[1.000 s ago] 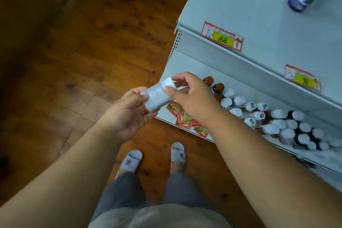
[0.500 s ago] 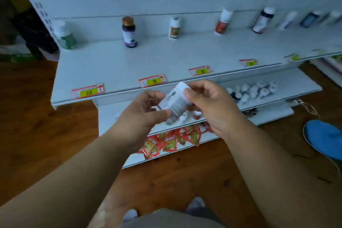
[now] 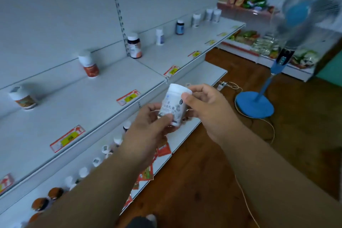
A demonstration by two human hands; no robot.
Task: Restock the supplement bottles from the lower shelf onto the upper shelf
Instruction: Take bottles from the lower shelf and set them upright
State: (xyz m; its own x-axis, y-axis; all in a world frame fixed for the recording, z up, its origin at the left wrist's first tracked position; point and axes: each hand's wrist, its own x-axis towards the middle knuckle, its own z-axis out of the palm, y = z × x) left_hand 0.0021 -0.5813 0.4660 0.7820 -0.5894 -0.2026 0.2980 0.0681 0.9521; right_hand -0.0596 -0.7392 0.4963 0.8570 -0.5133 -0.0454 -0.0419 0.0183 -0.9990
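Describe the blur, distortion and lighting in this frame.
Head view: dim, cool, even light; wide-angle bending of the upper shelf; the fan smeared by motion blur; the white bottle in both hands fairly sharp, its label print unreadable; far shelves soft.

Bare forearms, no sleeves

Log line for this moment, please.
stage: carrying | left hand: holds bottle base | right hand: pinches cap | upper shelf: not yet placed
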